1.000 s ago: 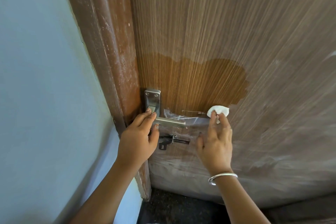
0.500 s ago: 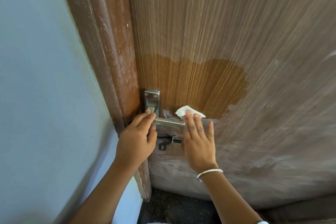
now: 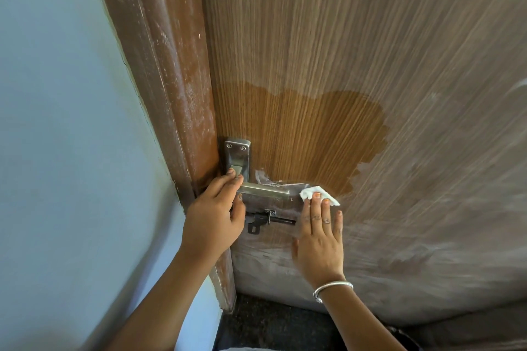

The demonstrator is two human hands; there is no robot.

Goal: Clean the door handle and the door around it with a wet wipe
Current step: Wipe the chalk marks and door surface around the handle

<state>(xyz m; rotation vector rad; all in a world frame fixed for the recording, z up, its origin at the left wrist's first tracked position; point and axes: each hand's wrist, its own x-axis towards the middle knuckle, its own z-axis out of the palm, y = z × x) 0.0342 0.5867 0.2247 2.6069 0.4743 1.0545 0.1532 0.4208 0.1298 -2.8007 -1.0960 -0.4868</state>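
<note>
In the head view, the left hand (image 3: pixel 212 215) was closed around the inner end of the metal door handle (image 3: pixel 263 190), near the place where the lever met its steel backplate (image 3: pixel 237 152). Its fingers lay over the top of the lever and the thumb was under it.

The right hand (image 3: pixel 319 239) was pressed flat on the wooden door (image 3: pixel 370 51), with the fingers straight and close together. Under its fingertips it held the white wet wipe (image 3: pixel 318 197) against the door surface. The wipe was crumpled and lay just beside the free end of the handle, on its right side. A silver bangle (image 3: pixel 332 288) was on the right wrist.

Above the handle and the wipe there was a darker, cleaner patch (image 3: pixel 299 134) of the door, while the rest of the surface looked pale and dusty. Below the handle a small black latch (image 3: pixel 268 219) was fixed on the door, between the two hands. On the left stood the brown door frame (image 3: pixel 165 65), and beside it a light blue wall (image 3: pixel 62 122). No container was visible in this view.
</note>
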